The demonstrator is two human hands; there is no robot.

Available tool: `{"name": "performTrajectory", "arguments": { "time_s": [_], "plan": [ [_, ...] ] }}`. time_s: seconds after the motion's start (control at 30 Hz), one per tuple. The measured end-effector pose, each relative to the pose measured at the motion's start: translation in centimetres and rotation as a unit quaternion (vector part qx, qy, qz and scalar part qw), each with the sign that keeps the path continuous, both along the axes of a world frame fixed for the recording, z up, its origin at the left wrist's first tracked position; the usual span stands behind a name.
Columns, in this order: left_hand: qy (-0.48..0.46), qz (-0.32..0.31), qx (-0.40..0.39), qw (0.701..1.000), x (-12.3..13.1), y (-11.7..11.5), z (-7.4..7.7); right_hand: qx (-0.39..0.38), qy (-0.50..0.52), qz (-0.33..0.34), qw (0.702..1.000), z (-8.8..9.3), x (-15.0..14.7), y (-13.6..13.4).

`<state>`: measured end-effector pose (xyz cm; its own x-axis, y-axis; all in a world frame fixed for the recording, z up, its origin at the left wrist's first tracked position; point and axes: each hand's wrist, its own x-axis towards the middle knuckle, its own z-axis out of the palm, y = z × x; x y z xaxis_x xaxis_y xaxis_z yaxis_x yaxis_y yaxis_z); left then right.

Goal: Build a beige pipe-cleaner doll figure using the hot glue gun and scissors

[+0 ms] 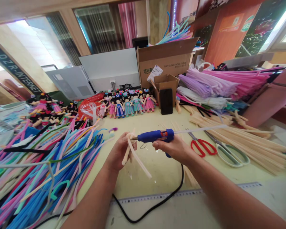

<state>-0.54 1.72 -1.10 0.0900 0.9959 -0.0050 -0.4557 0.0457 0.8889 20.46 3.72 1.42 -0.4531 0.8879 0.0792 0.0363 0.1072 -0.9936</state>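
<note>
My right hand (175, 149) is closed round a blue hot glue gun (156, 135) with a white glue stick at its back and a black cord (157, 203) trailing toward me. Its nozzle touches a folded cream pipe cleaner piece (133, 152) that my left hand (119, 152) pinches above the yellow table (162, 171). Loose ends of the cream piece hang down to the right of my left hand.
A heap of coloured pipe cleaners (38, 165) fills the left. Red scissors (202, 147) and pale green scissors (231, 155) lie to the right beside cream stems (250, 143). Small dolls (128, 103), a phone (166, 101) and cardboard boxes (166, 63) stand behind. A ruler (181, 193) lies in front.
</note>
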Motion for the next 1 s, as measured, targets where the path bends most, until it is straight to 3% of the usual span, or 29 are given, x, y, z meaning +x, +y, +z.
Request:
{"name": "performTrajectory", "arguments": {
  "time_s": [1.0],
  "plan": [
    [0.028,-0.005,0.008,1.0,0.26,-0.38,0.63,0.021,-0.016,-0.031,0.999,-0.7,-0.23,0.06]
  ]
}}
